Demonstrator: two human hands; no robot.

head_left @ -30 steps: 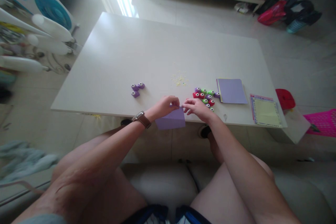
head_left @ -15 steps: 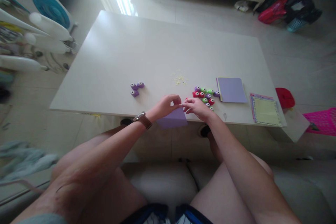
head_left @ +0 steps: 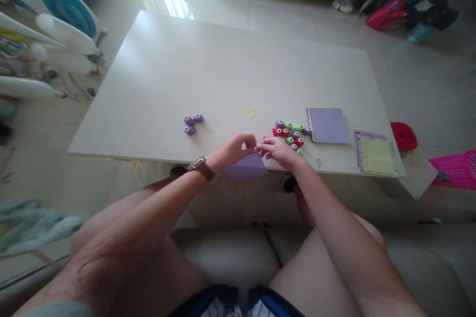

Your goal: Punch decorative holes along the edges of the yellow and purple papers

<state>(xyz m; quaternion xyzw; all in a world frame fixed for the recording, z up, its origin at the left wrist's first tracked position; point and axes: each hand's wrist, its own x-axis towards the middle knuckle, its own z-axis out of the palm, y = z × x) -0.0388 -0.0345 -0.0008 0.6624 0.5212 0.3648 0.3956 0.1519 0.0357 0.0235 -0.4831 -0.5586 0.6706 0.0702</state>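
Two hands (head_left: 256, 149) on one flat, pale-purple paper sheet (head_left: 245, 168).

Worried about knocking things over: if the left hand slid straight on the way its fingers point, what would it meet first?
Probably the right hand, whose fingertips nearly touch the left hand over the purple paper; beyond lie the small punches.

Single head view, worn on the person. Looks forward and steeply down across thighs and both forearms onto the white table (head_left: 208, 69), near at the front edge. Floor and shelving fill the upper frame.
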